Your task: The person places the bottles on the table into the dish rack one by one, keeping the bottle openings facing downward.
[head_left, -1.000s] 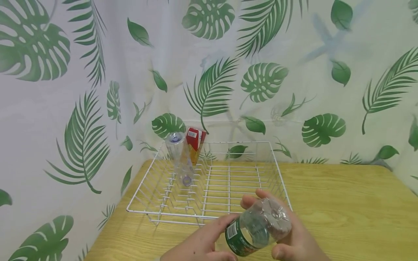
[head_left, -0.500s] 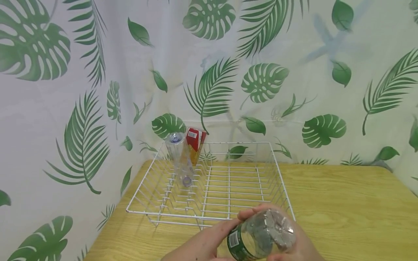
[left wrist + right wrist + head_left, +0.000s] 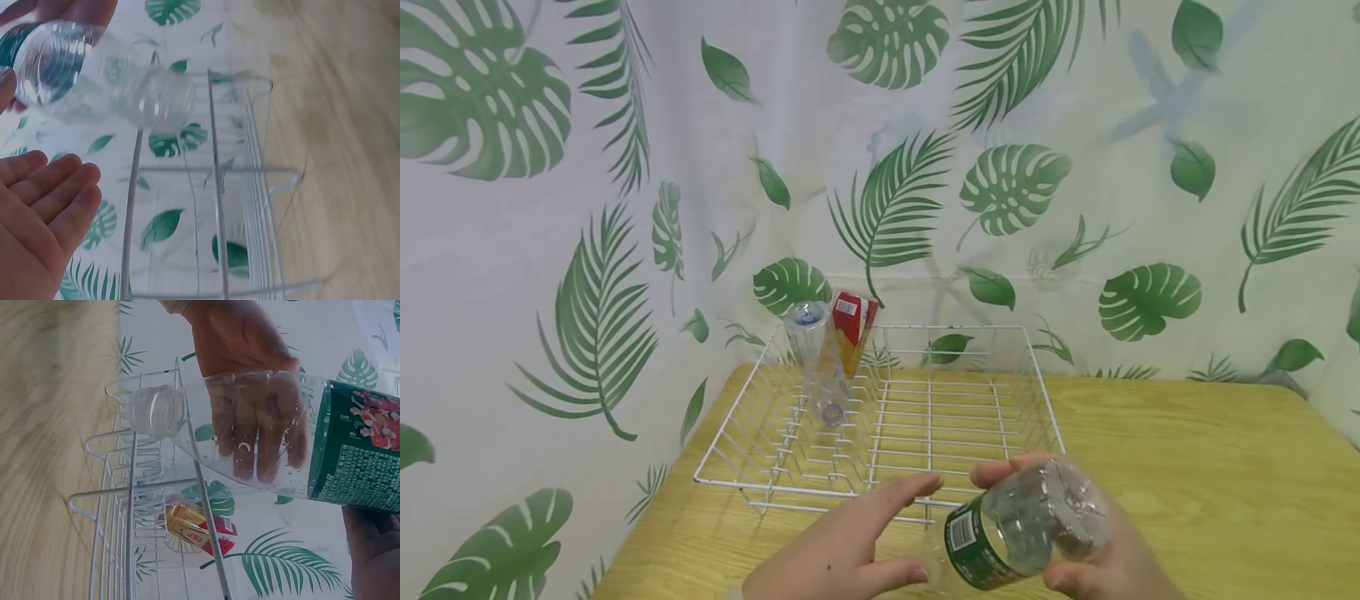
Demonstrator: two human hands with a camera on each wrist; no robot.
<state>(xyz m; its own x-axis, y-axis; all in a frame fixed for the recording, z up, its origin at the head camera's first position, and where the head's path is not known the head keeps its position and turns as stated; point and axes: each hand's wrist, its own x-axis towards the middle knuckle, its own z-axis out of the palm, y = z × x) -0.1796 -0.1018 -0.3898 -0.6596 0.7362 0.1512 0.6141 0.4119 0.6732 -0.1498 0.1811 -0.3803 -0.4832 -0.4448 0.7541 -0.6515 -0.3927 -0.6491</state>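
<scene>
A clear plastic bottle with a green label lies tilted above the table's front, its base up and to the right. My right hand grips it near the base, fingers behind and thumb in front. Its uncapped neck points down to the left in the right wrist view. My left hand is beside the neck end, thumb and fingers spread apart. In the left wrist view the left palm faces up with straight fingers, away from the bottle. Drops cling inside the bottle wall.
A white wire dish rack stands on the wooden table just beyond my hands. At its left side lean a clear upside-down bottle and a red and yellow carton. A leaf-patterned curtain hangs behind and to the left.
My left hand has come away from the bottle, its thumb and fingers opening wider. The bottle has shifted slightly right with my right hand.
</scene>
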